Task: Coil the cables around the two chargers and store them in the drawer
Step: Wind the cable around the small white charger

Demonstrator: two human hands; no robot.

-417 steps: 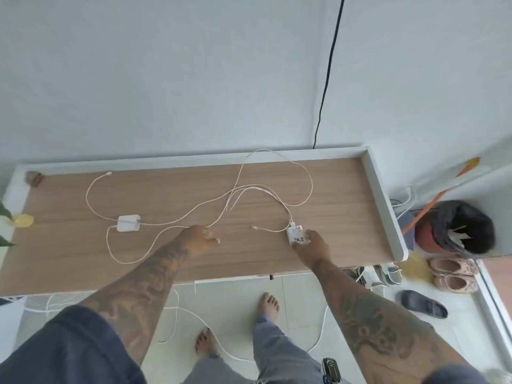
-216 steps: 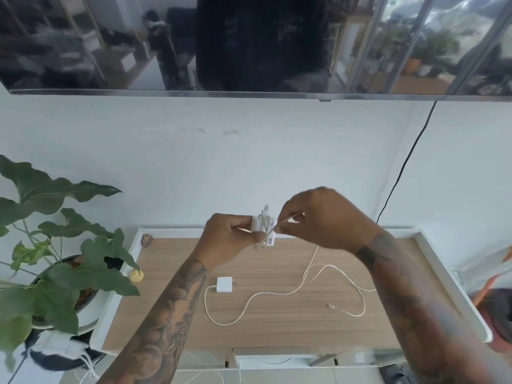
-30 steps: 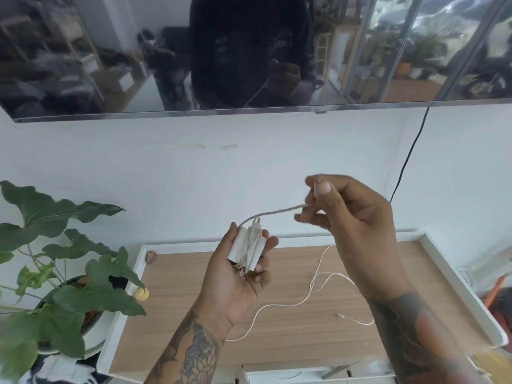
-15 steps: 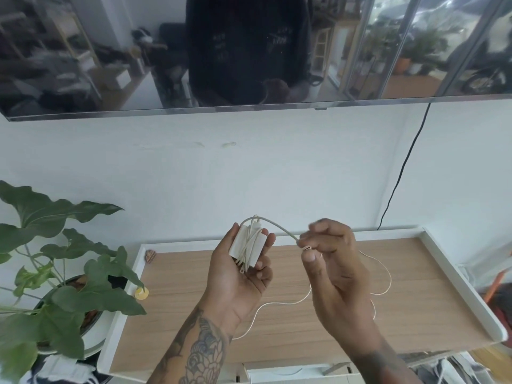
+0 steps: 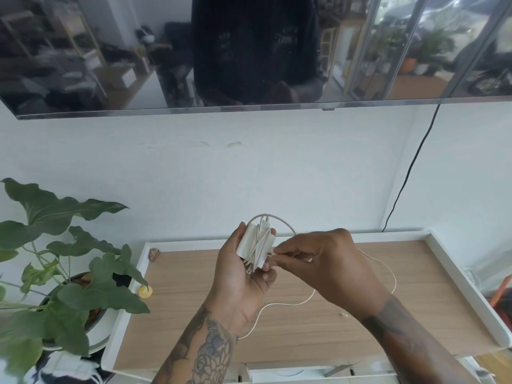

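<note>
1. A pale, matte wall (image 5: 249, 176) stands behind the hands, and high on it hangs a dark glossy screen (image 5: 249, 51) with a thin metal lower edge, mirroring a cluttered room.
2. A thin black cord (image 5: 410, 173) drops down the wall, beyond and to the right of the right hand.
3. Below both hands lies the tabletop (image 5: 318, 328), a long board of light wood grain with a raised white rim.
4. The left hand (image 5: 243, 281) is palm-up, with its fingers curled closed on the charger (image 5: 253, 246), raised above the tabletop.
5. The charger is a smooth white rectangular block with rounded corners; its long axis runs steeply up and a little right, with the top end towards the wall.
6. The cable (image 5: 291, 302) is thin, white and round. Several turns cross the charger's face lengthwise and one arc loops over its top end.
7. The right hand (image 5: 321, 261) is just right of the left, its fingertips pinched shut on the cable at the charger's lower right edge.
8. Slack cable hangs under the right hand and curves over the wood beneath both wrists.
9. Left of the left hand a leafy green plant (image 5: 55, 273) sits in a round white pot.
10. A small yellow object (image 5: 145, 291) and a small brownish one (image 5: 154, 253) lie near the tabletop's left rim.
</note>
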